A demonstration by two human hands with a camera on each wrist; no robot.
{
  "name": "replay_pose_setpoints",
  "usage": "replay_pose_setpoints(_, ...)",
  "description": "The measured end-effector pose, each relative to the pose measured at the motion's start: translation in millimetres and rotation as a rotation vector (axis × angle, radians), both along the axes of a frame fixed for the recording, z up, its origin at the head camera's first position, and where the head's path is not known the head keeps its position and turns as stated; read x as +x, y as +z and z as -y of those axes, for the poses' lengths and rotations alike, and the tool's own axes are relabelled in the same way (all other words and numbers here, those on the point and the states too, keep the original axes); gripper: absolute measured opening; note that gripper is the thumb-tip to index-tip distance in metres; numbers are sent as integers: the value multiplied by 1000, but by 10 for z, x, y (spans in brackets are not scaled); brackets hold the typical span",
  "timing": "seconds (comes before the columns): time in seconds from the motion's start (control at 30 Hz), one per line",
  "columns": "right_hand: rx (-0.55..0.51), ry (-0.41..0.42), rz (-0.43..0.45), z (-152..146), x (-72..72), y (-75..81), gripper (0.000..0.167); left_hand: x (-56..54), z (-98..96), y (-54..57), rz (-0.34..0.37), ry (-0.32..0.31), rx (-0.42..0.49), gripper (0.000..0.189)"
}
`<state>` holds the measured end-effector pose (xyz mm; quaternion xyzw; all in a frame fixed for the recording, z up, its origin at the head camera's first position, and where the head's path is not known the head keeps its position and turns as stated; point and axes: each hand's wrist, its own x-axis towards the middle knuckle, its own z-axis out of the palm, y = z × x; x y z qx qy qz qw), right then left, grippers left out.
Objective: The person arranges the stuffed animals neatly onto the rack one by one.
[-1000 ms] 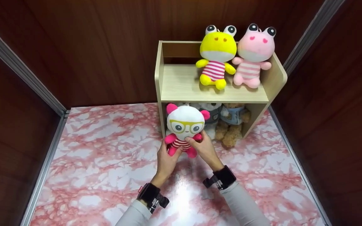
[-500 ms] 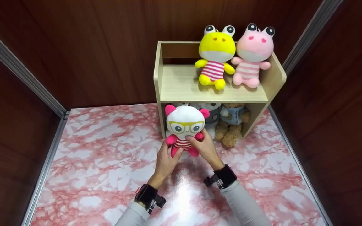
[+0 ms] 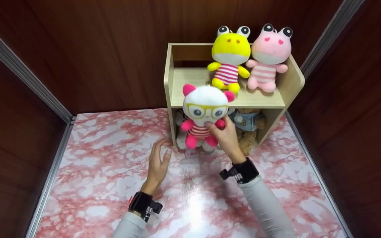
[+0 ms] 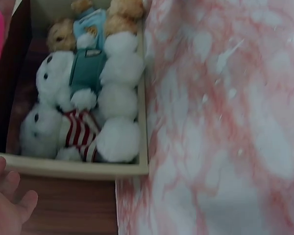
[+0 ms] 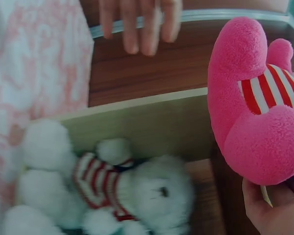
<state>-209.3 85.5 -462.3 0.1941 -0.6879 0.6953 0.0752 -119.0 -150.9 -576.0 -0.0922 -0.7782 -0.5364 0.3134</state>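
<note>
In the head view a plush panda [image 3: 206,100] with pink ears, yellow glasses and a striped body hangs upright before the shelf unit [image 3: 190,91]. My right hand [image 3: 228,135] grips it by its side, thumb on the front below the face. The right wrist view shows the plush panda's pink legs [image 5: 269,137] from below, with fingers behind them. My left hand [image 3: 158,163] is apart from the toy, fingers loosely bent, holding nothing. It lies left of the shelf; in the left wrist view the left hand [image 4: 7,205] is beside the shelf's side panel.
On the upper shelf sit a yellow frog plush [image 3: 231,49] and a pink frog plush [image 3: 271,49]. The lower compartment holds a brown bear [image 4: 90,29], a white plush in green [image 4: 85,71] and one in a striped sweater [image 4: 78,132]. Wooden walls [image 3: 111,56] enclose the floor.
The left hand has let go of the plush panda and moved down-left. The right hand has raised the panda from before the lower compartment to the upper shelf's front edge.
</note>
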Motion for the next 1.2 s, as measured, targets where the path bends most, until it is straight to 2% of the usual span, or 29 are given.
replay_pose_setpoints(0.27, -45, -12, -145, 176, -215, 421, 57, -14, 172, 25, 29, 69, 21, 39)
replay_pose_setpoints(0.43, -88, -28, -160, 329, -362, 675, 56, 2, 229, 8, 39, 84, 33, 39)
replay_pose_setpoints(0.67, -151, 1, -136, 532, -613, 980, 67, 14, 283, -35, 44, 103, 51, 38)
replay_pose_setpoints(0.87, -168, -9, -62, 688, -819, 1116, 70, 12, 309, -74, 47, 118, 73, 37)
replay_pose_setpoints(1.03, -159, -44, -40, 807, -1000, 1162, 70, 25, 320, -87, 69, 130, 67, 36)
replay_pose_setpoints(1.2, -132, -66, -12, 878, -1110, 1159, 71, 40, 332, -88, 91, 140, 54, 36)
